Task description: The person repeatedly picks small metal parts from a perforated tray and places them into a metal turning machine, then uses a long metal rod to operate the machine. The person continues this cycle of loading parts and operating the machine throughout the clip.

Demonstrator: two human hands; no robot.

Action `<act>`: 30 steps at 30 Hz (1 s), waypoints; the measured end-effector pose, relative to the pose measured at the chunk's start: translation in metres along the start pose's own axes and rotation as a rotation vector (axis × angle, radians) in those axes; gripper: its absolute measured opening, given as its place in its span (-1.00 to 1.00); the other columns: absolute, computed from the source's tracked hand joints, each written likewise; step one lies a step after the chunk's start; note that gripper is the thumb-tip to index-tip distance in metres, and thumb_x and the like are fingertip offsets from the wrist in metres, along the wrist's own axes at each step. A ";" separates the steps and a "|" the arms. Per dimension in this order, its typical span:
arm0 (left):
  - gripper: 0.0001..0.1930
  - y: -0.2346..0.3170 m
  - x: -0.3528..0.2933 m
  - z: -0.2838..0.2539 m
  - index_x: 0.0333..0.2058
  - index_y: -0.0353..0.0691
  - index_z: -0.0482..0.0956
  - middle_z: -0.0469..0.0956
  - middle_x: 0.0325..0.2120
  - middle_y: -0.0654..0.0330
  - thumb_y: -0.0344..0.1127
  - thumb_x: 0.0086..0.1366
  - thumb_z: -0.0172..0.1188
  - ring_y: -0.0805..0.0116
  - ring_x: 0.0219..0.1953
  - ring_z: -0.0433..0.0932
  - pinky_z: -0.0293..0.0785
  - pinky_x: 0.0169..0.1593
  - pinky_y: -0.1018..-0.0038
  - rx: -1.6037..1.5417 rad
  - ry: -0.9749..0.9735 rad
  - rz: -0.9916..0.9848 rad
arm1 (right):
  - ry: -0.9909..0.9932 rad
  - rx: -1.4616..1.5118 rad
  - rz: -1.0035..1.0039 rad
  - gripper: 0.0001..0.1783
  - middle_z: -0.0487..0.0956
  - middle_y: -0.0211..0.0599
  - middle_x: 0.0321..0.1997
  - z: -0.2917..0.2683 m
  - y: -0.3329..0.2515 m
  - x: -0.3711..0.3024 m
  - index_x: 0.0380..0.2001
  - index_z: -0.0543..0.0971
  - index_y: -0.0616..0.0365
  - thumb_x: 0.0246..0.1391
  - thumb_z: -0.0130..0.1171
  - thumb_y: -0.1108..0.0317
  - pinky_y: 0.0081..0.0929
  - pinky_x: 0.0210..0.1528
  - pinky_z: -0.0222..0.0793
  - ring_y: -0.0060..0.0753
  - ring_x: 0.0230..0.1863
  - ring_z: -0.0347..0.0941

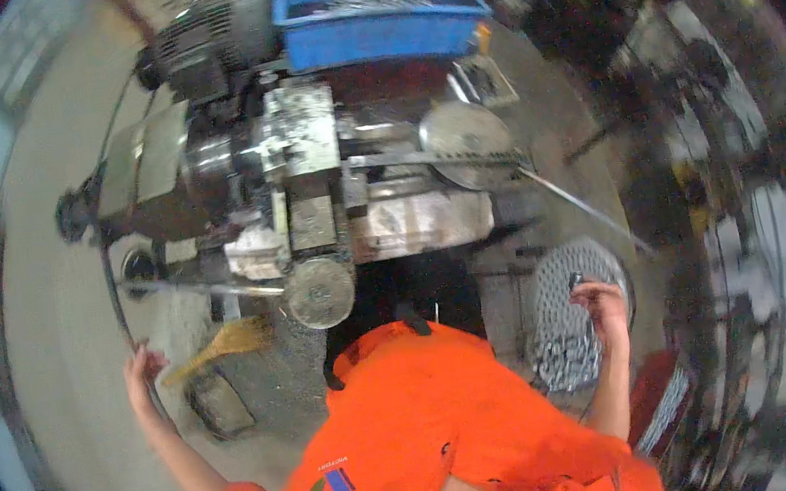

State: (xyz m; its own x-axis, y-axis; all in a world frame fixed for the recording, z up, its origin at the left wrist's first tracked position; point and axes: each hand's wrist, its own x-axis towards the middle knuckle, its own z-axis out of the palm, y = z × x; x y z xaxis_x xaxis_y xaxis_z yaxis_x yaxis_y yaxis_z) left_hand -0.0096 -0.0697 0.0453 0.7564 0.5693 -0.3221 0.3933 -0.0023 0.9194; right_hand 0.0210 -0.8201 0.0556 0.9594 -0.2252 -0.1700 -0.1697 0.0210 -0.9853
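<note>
My right hand [605, 306] is raised at the right, over a perforated grey tray [577, 267]. Its fingertips pinch a small dark piece [576, 280], too blurred to name its kind. Shiny small metal parts [566, 362] are heaped at the tray's near end. Off to the left, my left hand [143, 365] hangs in the air with its fingers loosely apart and nothing visible in it. Close by it are a straw brush [233, 340] and a dark cable. Ahead of me stands a lathe-like machine [301, 139] with long metal levers, one on each side.
A blue bin [377, 36] holding metal parts sits behind the machine, beside a motor [201, 43]. A red container [662, 399] with metal pieces is at my lower right. Blurred racks or equipment [751, 201] line the right side. A round handwheel [469, 143] projects from the machine.
</note>
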 end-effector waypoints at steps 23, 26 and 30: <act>-0.66 -0.044 -0.082 -0.010 -0.35 -0.37 0.41 0.46 -0.51 -0.15 -0.21 -0.01 0.17 -0.12 -0.37 0.44 0.35 -0.30 0.16 0.891 0.423 0.083 | -0.958 -1.137 -0.898 -0.77 0.50 -0.04 -0.57 0.511 -0.101 0.182 -0.69 0.54 0.20 -0.54 0.09 0.29 -0.29 -0.27 0.36 -0.04 -0.40 0.44; -0.69 -0.039 -0.081 -0.009 -0.41 -0.36 0.42 0.46 -0.51 -0.14 -0.20 -0.01 0.17 -0.12 -0.38 0.44 0.35 -0.31 0.15 0.925 0.453 0.143 | -0.982 -0.912 -0.852 -0.80 0.48 -0.01 -0.61 0.517 -0.090 0.190 -0.70 0.54 0.20 -0.52 0.09 0.32 -0.29 -0.36 0.38 -0.03 -0.46 0.45; -0.71 -0.034 -0.081 -0.009 -0.47 -0.34 0.45 0.47 -0.52 -0.11 -0.18 0.00 0.13 -0.10 -0.40 0.45 0.35 -0.32 0.14 0.963 0.465 0.084 | -0.898 -0.957 -0.795 -0.79 0.48 0.03 -0.60 0.529 -0.102 0.179 -0.70 0.55 0.20 -0.49 0.11 0.30 -0.30 -0.39 0.38 -0.02 -0.47 0.45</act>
State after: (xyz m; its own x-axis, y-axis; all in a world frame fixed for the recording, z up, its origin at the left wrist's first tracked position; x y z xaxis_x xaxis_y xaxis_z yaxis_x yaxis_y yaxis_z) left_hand -0.0889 -0.1087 0.0423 0.6070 0.7937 0.0384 0.7495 -0.5879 0.3042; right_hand 0.3298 -0.3471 0.1162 0.6250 0.7768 0.0774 0.6972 -0.5108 -0.5030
